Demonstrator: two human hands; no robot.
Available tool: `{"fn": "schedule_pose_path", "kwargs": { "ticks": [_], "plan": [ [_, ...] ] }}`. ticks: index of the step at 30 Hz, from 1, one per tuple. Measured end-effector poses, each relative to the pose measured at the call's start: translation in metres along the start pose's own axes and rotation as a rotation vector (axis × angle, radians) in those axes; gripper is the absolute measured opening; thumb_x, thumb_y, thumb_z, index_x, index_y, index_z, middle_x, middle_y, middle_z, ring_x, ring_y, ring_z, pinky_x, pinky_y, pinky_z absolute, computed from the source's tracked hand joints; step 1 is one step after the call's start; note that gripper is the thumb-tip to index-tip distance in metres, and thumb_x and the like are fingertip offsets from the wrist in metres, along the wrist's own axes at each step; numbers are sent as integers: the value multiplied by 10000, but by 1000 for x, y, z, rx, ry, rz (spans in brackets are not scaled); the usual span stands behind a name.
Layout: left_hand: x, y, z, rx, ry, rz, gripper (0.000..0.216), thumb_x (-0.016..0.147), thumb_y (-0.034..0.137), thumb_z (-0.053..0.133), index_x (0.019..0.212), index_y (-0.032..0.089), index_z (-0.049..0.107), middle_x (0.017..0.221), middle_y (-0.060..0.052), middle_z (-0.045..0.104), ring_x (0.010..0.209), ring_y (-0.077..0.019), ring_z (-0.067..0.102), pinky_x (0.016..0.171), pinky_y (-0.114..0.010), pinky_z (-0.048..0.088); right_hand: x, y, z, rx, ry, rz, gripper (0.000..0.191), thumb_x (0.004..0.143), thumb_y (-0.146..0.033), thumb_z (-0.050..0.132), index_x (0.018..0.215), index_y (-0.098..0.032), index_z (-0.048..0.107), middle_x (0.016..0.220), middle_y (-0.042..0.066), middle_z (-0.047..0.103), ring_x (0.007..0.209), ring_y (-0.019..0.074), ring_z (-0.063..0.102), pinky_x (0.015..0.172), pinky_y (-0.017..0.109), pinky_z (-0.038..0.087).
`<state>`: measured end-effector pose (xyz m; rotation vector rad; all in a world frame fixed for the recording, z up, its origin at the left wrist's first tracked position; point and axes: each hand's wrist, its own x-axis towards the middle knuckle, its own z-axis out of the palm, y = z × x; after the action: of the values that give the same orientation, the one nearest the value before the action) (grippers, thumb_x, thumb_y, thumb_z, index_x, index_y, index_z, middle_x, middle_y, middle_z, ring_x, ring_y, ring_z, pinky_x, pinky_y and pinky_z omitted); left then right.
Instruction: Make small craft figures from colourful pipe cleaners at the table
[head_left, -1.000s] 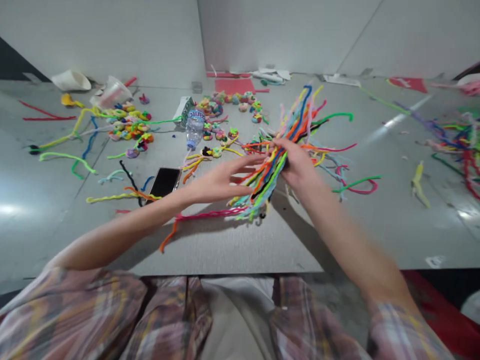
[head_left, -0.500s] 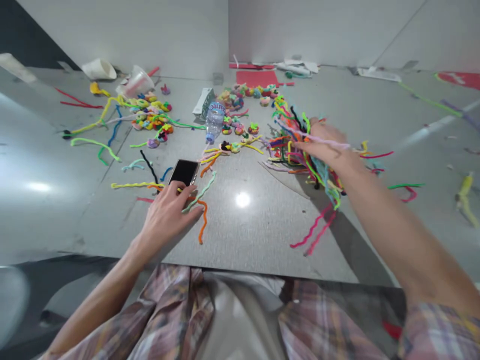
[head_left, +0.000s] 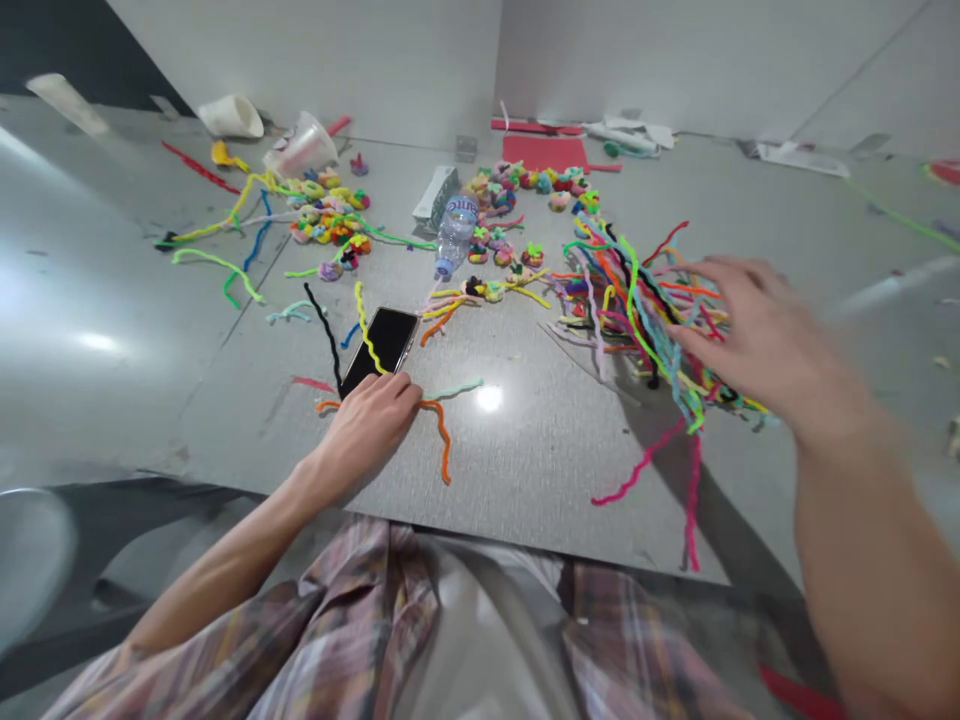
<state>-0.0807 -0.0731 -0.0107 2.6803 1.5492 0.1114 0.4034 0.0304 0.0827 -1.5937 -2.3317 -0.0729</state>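
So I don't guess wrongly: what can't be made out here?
Head view, right hand: motion blur hides whether it grips the heap of colourful pipe cleaners.
Head view, left hand: its palm covers part of the orange pipe cleaner; grip unclear.
Head view, clear plastic water bottle: label too small to read.

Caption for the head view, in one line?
Left hand rests on orange pipe cleaner beside phone; right hand hovers over colourful pile.

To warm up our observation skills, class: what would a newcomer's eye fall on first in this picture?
The tangled heap of bright pipe cleaners right of centre on the grey table, with the blurred right hand spread over it. Then the left hand near the front edge, resting on an orange pipe cleaner beside a black phone, and small colourful coils scattered behind, around a lying water bottle.
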Motion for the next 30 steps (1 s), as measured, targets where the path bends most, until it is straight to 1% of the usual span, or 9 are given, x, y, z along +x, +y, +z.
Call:
{"fn": "schedule_pose_path", "kwargs": {
  "ticks": [4, 9, 11, 14, 17, 20, 23, 26, 30],
  "plan": [
    [-14, -9, -9, 82, 79, -69, 246, 1150, 210, 500, 1185, 208, 743, 1082, -119, 739, 1000, -285, 706, 878, -417, 525, -18, -34, 11, 87, 261, -44, 488, 1030, -342, 744, 1500, -215, 724, 1527, 203, 729, 1465, 432, 682, 1290, 647, 523],
    [-33, -47, -24, 172, 74, -427, 342, 1194, 302, 392, 1342, 236, 693, 1060, -119, 794, 939, -285, 738, 764, -382, 458, -31, -39, 30, 136, 369, -39, 344, 1046, -342, 739, 1362, -216, 790, 1368, 184, 819, 1341, 430, 764, 1194, 634, 593],
    [-30, -60, -26, 153, 33, -600, 463, 1223, 439, 329, 1551, 242, 591, 1031, -126, 817, 853, -295, 739, 724, -377, 435, -32, -35, 37, 151, 404, -14, 323, 1029, -342, 749, 1328, -230, 801, 1315, 170, 838, 1291, 427, 787, 1156, 626, 613],
    [-11, -72, -23, 93, -51, -740, 686, 1175, 662, 384, 1655, 187, 506, 973, -165, 812, 831, -331, 745, 775, -408, 493, -31, -32, 49, 202, 407, 15, 293, 1013, -356, 756, 1276, -237, 807, 1232, 151, 854, 1185, 401, 820, 1082, 586, 645],
    [10, -78, -19, 43, -68, -768, 772, 1133, 703, 448, 1702, 182, 479, 1024, -205, 804, 916, -377, 757, 853, -467, 536, -30, -33, 59, 257, 398, 32, 269, 1008, -360, 754, 1242, -237, 805, 1168, 132, 861, 1103, 370, 837, 1042, 549, 655],
    [20, -89, -17, 38, -54, -769, 685, 1142, 549, 480, 1732, 201, 449, 1095, -213, 798, 990, -388, 756, 923, -504, 540, -32, -32, 65, 280, 397, 42, 257, 1004, -358, 757, 1223, -233, 804, 1140, 135, 868, 1078, 370, 847, 1033, 550, 654],
    [23, -110, -16, 68, -99, -744, 578, 1148, 443, 483, 1679, 217, 511, 1163, -214, 793, 1038, -395, 755, 945, -510, 534, -35, -29, 69, 279, 394, 53, 255, 1009, -368, 760, 1219, -232, 806, 1120, 143, 876, 1049, 381, 858, 1000, 553, 660],
    [27, -146, -17, 171, -127, -689, 522, 1171, 428, 469, 1646, 227, 546, 1315, -209, 779, 1072, -379, 748, 923, -452, 522, -37, -24, 70, 252, 385, 57, 238, 1017, -377, 752, 1207, -245, 807, 1109, 134, 880, 1030, 385, 861, 987, 556, 665],
    [39, -216, -26, 328, -191, -549, 506, 1216, 373, 490, 1699, 220, 484, 1403, -106, 776, 1011, -213, 657, 888, -292, 440, -40, -9, 65, 151, 341, 28, 261, 1049, -438, 710, 1201, -249, 807, 1137, 147, 865, 1080, 420, 841, 1015, 602, 662]
  ]
}}
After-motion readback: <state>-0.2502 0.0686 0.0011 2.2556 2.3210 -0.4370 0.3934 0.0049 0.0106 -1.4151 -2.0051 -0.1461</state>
